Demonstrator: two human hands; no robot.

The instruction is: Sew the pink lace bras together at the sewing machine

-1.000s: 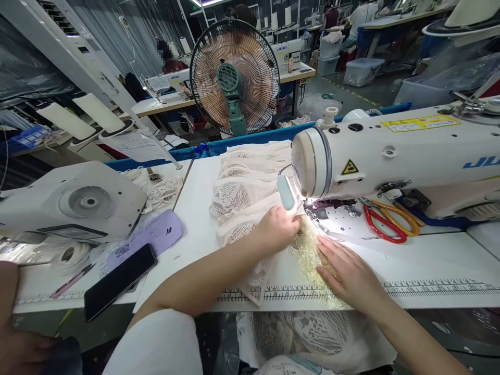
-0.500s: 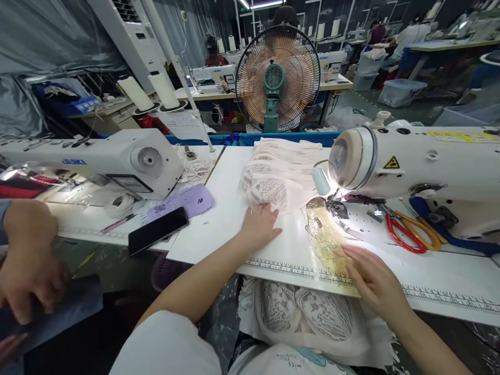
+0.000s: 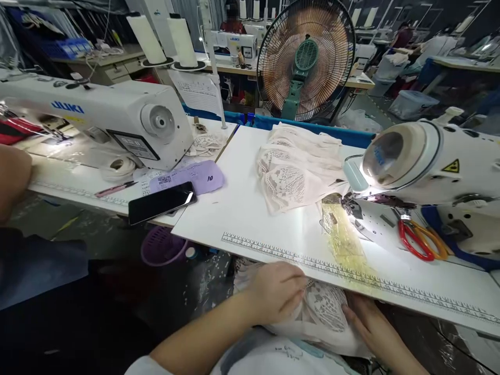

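Note:
A pale lace bra (image 3: 326, 310) lies in my lap, partly under the table's front edge. My left hand (image 3: 275, 291) is closed on its left part, fingers curled over the lace. At its right side is my right hand (image 3: 369, 317), thumb against the cup and the other fingers partly hidden beneath the table edge. On the white table rests a stack of similar pale lace bras (image 3: 291, 172), reaching toward the lit needle area of the right sewing machine (image 3: 414, 161). Yellowish clear tape (image 3: 344, 245) covers the tabletop in front of that machine.
Red-handled scissors (image 3: 414, 242) and an orange-handled pair (image 3: 433, 239) lie beneath the machine arm. To the left are a black phone (image 3: 162, 202), a purple tag (image 3: 201, 177) and another sewing machine (image 3: 128, 120). A large fan (image 3: 307, 57) stands behind; a co-worker's arm (image 3: 13, 177) is far left.
My left hand has left the stack on the table and come down to the bra in my lap. My right hand has dropped from the taped table edge to the same bra. The view has shifted.

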